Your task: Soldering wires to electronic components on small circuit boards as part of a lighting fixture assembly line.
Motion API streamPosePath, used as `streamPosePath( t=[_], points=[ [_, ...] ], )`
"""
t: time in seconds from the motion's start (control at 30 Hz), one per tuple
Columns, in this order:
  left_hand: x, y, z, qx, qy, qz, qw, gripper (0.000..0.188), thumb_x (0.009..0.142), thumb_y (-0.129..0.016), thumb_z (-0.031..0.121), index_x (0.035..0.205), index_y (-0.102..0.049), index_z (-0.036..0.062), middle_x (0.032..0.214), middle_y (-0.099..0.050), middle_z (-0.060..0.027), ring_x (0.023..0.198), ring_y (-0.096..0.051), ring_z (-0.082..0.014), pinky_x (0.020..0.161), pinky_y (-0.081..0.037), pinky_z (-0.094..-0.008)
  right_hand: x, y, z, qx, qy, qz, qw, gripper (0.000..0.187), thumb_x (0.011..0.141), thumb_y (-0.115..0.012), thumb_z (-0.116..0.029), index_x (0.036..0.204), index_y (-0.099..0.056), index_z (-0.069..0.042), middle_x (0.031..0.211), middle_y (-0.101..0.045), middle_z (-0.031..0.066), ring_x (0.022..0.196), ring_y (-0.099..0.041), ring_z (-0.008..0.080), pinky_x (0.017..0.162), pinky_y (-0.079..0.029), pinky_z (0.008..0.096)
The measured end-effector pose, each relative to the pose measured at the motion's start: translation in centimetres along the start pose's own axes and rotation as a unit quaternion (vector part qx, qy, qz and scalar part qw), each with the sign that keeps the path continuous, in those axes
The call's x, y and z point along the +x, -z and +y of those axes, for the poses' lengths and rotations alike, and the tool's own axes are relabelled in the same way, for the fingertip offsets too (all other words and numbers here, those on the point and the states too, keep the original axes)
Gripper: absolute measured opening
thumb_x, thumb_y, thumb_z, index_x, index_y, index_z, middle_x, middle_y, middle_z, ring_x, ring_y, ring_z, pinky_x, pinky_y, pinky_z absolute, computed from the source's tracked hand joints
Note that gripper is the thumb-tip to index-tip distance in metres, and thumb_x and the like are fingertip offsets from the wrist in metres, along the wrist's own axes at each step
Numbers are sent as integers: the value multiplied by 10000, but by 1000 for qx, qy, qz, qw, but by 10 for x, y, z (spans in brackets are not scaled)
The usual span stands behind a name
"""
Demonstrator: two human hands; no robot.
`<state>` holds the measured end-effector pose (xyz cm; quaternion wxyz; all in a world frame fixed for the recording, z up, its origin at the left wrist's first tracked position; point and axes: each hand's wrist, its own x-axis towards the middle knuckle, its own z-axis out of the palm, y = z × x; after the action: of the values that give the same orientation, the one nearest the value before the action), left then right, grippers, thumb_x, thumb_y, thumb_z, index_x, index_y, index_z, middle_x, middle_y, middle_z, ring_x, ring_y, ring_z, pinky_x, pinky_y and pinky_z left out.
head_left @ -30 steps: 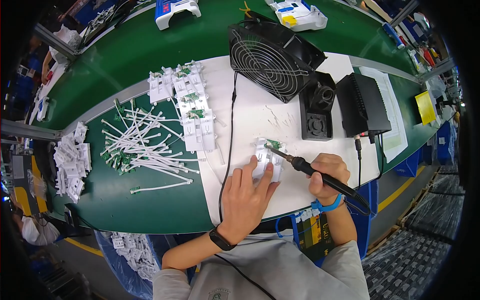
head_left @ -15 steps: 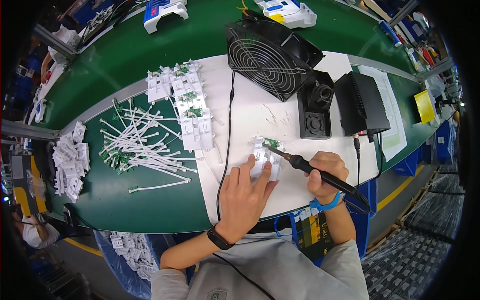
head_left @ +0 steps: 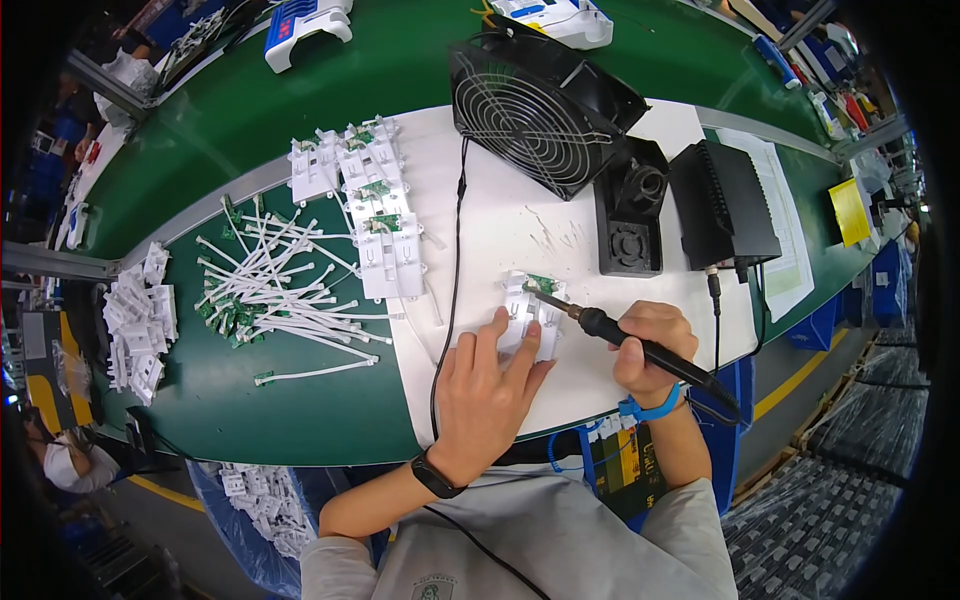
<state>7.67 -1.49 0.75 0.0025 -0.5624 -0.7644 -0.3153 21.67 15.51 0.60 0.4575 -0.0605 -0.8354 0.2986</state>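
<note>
Soldering iron (head_left: 690,373) in right hand (head_left: 655,348), center-right of frame, fingers and thumb wrapped closed on the handle; tip at green board (head_left: 541,283) on white bracket (head_left: 516,301), just below frame center, actual contact too fine to tell. Left hand (head_left: 488,392) grips nothing, fingers spread, index and middle fingertips pressing the bracket against white sheet (head_left: 585,395). Progress, judging by layout: this bracket looks part-done, board seated, joint state not readable. Bracket group with boards (head_left: 406,268), upper left of center, looks at least board-fitted; whether finished, can't tell. Plenty left, apparently: loose boards with white cables (head_left: 300,300) heaped at center left, bracket pile (head_left: 143,320) at far left with no green showing. Surface: green bench (head_left: 340,425), white sheet over its middle with dark marks above the bracket; black fan (head_left: 525,125) top center, black holder (head_left: 631,225) below it, black box (head_left: 725,210) right, papers (head_left: 796,262) beyond. Room: lined bin of white parts (head_left: 270,510) lower left, yellow floor line (head_left: 800,380) and wrapped stack (head_left: 830,520) lower right, another person (head_left: 75,465) at left edge.
</note>
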Motion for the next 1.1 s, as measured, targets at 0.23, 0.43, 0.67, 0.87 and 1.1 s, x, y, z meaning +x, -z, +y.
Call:
streamPosePath(
  t=[0.23,0.43,0.67,0.87,1.1],
  points=[
    [1,-1,0,-1,6,4,1000,451,753,-873,228,1172,-747,118,1190,-640,-144,905,-596,-286,695,-499,-377,-1,-2,2,3,-1,17,1000,189,969,-616,-162,1004,-534,6,564,-551,40,450,-582,149,465,-458,248],
    [1,0,0,-3,7,5,1000,449,753,-874,232,1168,-750,115,1191,-643,-144,898,-593,-285,693,-496,-376,-3,-4,-1,2,-12,25,1000,210,979,-595,-187,976,-517,8,568,-534,54,443,-543,139,460,-430,239],
    [1,1,0,-8,11,-3,1000,456,735,-878,198,1164,-754,105,1220,-644,-154,886,-583,-283,701,-496,-376,-12,-5,2,71,-53,190,978,264,966,-608,-237,890,-525,1,633,-495,61,485,-439,117,456,-324,251],
    [1,1,-1,-10,9,-1,1000,462,730,-877,186,1169,-755,105,1219,-647,-152,884,-583,-280,694,-493,-370,-11,-5,2,31,-56,166,984,249,961,-609,-238,895,-534,-10,632,-481,54,496,-424,109,470,-311,258],
    [1,1,-2,-11,8,4,1000,468,723,-883,181,1168,-758,106,1220,-651,-151,885,-586,-277,692,-490,-365,-10,-4,2,14,-51,152,987,237,947,-612,-226,876,-535,-13,615,-487,59,492,-436,122,478,-317,260]
  ],
)
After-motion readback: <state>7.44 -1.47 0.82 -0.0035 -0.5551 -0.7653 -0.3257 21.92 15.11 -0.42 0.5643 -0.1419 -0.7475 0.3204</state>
